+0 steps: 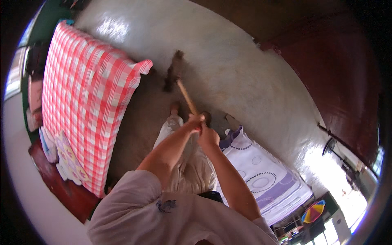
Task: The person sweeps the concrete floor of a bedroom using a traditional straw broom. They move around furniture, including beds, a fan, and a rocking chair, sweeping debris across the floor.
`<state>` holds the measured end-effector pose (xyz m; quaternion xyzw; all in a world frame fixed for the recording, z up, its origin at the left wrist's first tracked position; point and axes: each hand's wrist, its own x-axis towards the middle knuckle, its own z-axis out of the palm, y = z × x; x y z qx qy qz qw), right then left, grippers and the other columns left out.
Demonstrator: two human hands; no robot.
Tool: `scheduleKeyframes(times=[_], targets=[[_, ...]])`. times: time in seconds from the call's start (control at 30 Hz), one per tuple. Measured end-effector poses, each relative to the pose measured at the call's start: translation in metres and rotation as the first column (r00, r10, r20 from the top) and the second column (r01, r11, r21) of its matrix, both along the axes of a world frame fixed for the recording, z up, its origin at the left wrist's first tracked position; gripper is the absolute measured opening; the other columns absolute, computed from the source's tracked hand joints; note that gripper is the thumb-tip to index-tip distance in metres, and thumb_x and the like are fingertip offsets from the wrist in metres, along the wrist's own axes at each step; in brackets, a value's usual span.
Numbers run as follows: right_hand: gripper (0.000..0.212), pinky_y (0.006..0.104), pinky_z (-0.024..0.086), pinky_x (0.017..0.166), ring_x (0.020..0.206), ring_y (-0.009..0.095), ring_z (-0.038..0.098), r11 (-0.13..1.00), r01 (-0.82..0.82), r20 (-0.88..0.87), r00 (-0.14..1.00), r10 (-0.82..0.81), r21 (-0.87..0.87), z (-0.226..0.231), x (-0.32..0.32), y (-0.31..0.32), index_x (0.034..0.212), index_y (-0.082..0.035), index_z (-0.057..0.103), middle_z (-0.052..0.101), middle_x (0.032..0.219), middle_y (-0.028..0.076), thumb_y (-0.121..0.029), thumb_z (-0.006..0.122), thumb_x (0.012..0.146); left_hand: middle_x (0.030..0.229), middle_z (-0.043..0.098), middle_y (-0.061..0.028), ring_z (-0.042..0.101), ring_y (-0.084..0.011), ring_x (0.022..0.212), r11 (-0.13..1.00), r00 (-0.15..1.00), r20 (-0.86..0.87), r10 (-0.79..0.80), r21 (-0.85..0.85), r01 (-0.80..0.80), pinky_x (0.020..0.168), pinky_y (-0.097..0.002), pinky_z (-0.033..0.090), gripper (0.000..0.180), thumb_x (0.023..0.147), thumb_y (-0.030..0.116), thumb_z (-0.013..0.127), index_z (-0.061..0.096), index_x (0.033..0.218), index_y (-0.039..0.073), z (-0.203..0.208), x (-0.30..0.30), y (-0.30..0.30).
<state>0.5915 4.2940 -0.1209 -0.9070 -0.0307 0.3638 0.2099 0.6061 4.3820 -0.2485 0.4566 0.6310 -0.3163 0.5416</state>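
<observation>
Both of my hands are wrapped round the wooden handle of a broom (186, 96), which reaches forward from me. My left hand (196, 121) grips the stick a little farther forward. Close behind it, my right hand (208, 136) is closed round the rear part, whose end is hidden by the hands. The broom's dark wide head (174, 71) rests on or just over the grey floor (228, 61), beyond my feet, and is blurred. A bit of red shows between the hands.
On the left stands a bed with a red-and-white checked cover (87, 94) and a folded flowered cloth (71, 157) at its near end. At right is a bed with a white-and-purple sheet (261, 175). A dark red surface (330, 77) fills the far right.
</observation>
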Motion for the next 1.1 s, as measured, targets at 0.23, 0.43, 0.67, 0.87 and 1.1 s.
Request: scheduleKeyframes(times=[0.23,0.43,0.67,0.87,1.1], targets=[[0.046,0.048,0.043,0.053,0.06,0.037,0.057,0.983,-0.041,-0.083,0.996,0.027,-0.18,0.046,-0.087,-0.061,0.126,-0.012,0.037,0.058,0.065,0.02,-0.024,0.046,0.083,0.093,0.049,-0.0182,0.051,-0.0287,0.081,0.941,0.937,0.243,-0.251,-0.167,0.296,0.072,-0.0423,0.042,0.065,0.066,0.027,0.065,0.029,0.112,-0.001,0.042,-0.092,-0.079],[0.053,0.0443,0.044,0.055,0.062,0.034,0.057,0.922,-0.352,-0.012,0.935,0.355,-0.16,0.096,-0.096,-0.037,0.127,-0.011,0.037,0.056,0.064,0.018,-0.019,0.052,0.077,0.076,0.045,-0.0108,0.049,-0.0198,0.064,0.955,0.927,0.331,0.177,-0.287,-0.08,0.049,-0.0342,0.042,0.046,0.071,0.02,0.062,0.029,0.098,0.001,0.096,-0.122,-0.051],[0.055,0.0467,0.045,0.058,0.067,0.036,0.058,0.726,-0.685,-0.009,0.728,0.686,-0.065,0.08,-0.193,0.092,0.128,-0.019,0.035,0.057,0.069,0.018,-0.018,0.052,0.076,0.076,0.053,-0.0119,0.054,-0.0172,0.063,0.812,0.728,0.376,0.573,-0.138,-0.567,0.047,-0.0344,0.044,0.04,0.07,0.015,0.06,0.036,0.099,-0.001,0.053,-0.266,0.062],[0.041,0.0452,0.046,0.06,0.068,0.035,0.058,0.524,-0.848,0.079,0.529,0.845,0.077,0.028,-0.361,0.239,0.117,-0.017,0.046,0.06,0.073,0.017,-0.018,0.052,0.076,0.089,0.057,-0.0168,0.058,-0.0236,0.081,0.683,0.689,0.361,0.629,0.167,-0.711,0.064,-0.0345,0.048,0.042,0.072,0.029,0.062,0.049,0.095,-0.004,-0.006,-0.472,0.199],[0.031,0.0433,0.047,0.065,0.076,0.032,0.06,0.294,-0.948,0.063,0.303,0.951,0.126,0.008,-0.514,0.36,0.11,-0.016,0.051,0.062,0.083,0.014,-0.019,0.05,0.079,0.086,0.058,-0.0095,0.056,-0.0179,0.071,0.481,0.67,0.4,0.626,0.478,-0.735,0.057,-0.0324,0.047,0.05,0.075,0.03,0.062,0.042,0.113,0.003,0.014,-0.635,0.289]])
